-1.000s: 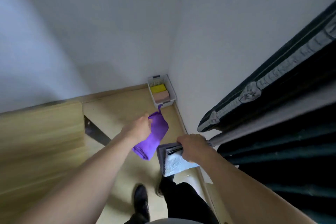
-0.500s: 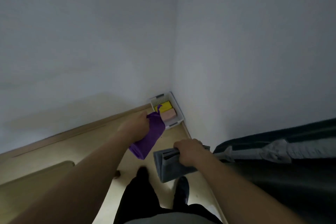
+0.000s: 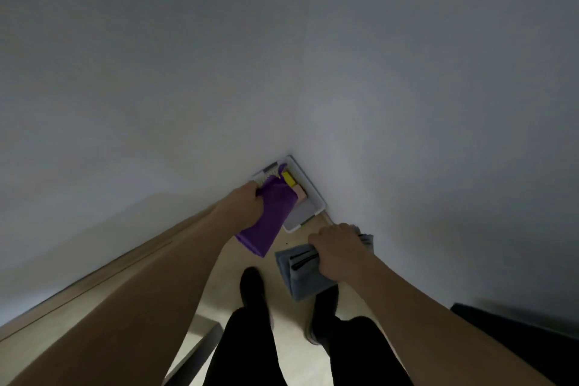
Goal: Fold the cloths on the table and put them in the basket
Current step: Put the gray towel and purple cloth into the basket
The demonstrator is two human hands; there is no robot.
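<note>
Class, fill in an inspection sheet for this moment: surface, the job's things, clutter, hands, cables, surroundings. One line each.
Surface: light wood floor; no table in view.
Job's things: white basket in the wall corner, holding a yellow cloth and a pink cloth; purple cloth and folded grey cloths carried.
Clutter: nothing seen.
Hands: left hand grips the purple cloth over the basket; right hand grips the grey cloths.
Cables: nothing seen.
Surroundings: plain walls, dark object at right, person's dark shoes.
</note>
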